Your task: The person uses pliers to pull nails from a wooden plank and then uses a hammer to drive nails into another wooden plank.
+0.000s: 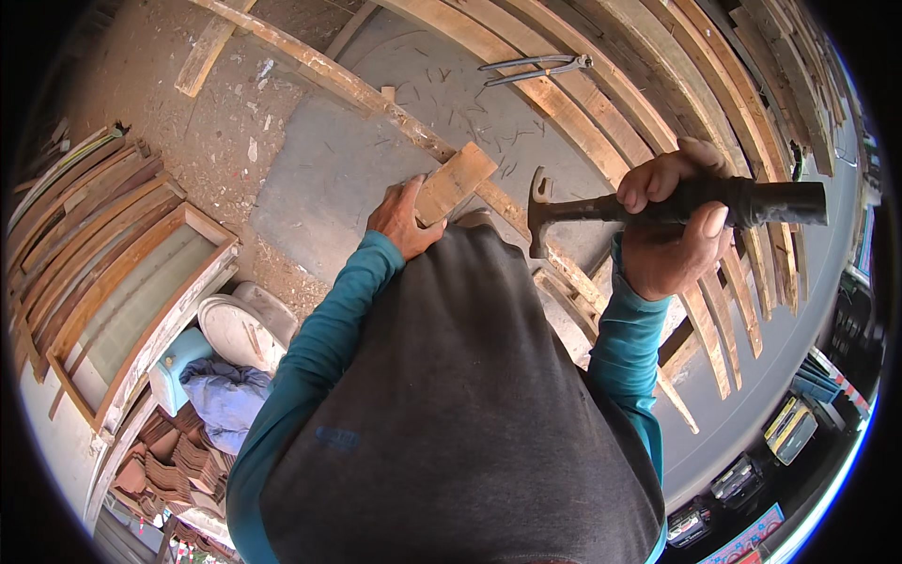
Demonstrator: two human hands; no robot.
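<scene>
My right hand (678,221) is closed round the black handle of a claw hammer (583,211), raised at the right with its head toward the middle. Left of the hammer head, my left hand (407,222) grips a short wooden block (455,183) by its near end. The block lies across a long narrow wooden strip (413,129) that runs from the upper left toward the lower right. Whether the block touches the strip cannot be made out. My dark shirt front hides what lies just below the block.
A pair of pincers (537,68) rests on long planks (564,103) at the upper right. Loose nails (460,103) lie scattered on the grey floor sheet (324,174). At the left are stacked wooden frames (113,273), a white round lid (241,333), blue cloth (225,395) and brown tiles (174,462).
</scene>
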